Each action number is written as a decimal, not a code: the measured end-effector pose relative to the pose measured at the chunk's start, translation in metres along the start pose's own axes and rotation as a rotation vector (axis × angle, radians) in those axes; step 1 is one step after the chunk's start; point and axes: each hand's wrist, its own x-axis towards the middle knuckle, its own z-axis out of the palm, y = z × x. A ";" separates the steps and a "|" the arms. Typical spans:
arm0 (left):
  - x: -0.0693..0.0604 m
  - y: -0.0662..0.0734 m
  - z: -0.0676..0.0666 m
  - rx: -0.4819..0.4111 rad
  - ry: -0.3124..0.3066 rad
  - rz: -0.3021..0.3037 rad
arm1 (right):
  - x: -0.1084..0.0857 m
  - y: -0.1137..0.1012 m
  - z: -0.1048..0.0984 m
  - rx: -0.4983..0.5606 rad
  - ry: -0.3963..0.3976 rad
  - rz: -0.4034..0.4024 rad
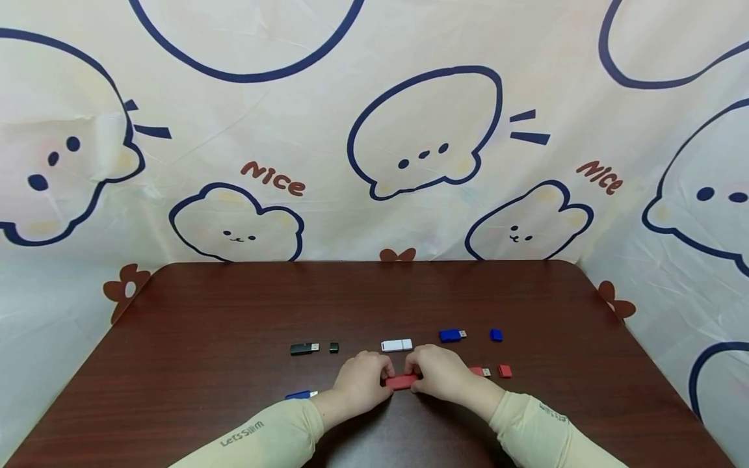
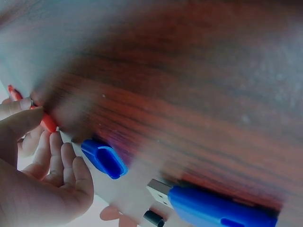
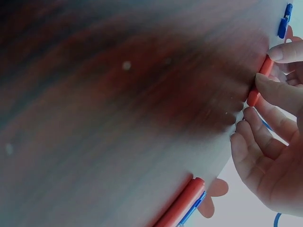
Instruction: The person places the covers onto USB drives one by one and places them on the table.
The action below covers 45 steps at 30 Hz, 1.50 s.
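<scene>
I have the held red USB stick (image 1: 401,382) low in the middle of the table (image 1: 234,299), well apart from the far edge and from both slanting side edges; the near edge lies outside my head view. A broad stretch of wood runs from the back row to the far edge. Closer in, room is tighter: the white USB stick (image 1: 396,345) lies just beyond the two hands, and the second red USB stick (image 1: 476,371), partly covered by the right arm, sits near the red cap (image 1: 505,371). On the left, the near blue USB stick (image 1: 300,394) is partly hidden by the arm.

I read "Nice" twice on the patterned cloth (image 1: 328,130) and what looks like "LetsSlim" on the left sleeve (image 1: 263,435); similar lettering on the right sleeve (image 1: 550,422) is partly folded away.

The held stick's long axis runs left to right, its right end slightly farther from me. Which end carries the plug, I cannot tell. The left hand (image 1: 361,383) pinches its left end between thumb and fingers; the right hand (image 1: 440,374) pinches the right end likewise.
</scene>
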 end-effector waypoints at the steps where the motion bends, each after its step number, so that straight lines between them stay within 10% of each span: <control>1: 0.000 0.000 0.000 0.000 0.000 0.002 | 0.000 0.000 0.000 0.000 0.000 -0.001; 20: 0.021 0.020 -0.010 -0.052 0.060 0.005 | -0.009 0.018 -0.027 0.043 0.123 0.111; 29: 0.055 0.044 -0.009 0.116 0.051 -0.001 | -0.014 0.049 -0.047 0.001 0.163 0.309; 45: 0.101 0.072 0.003 0.361 -0.027 -0.050 | -0.030 0.101 -0.049 -0.105 0.113 0.393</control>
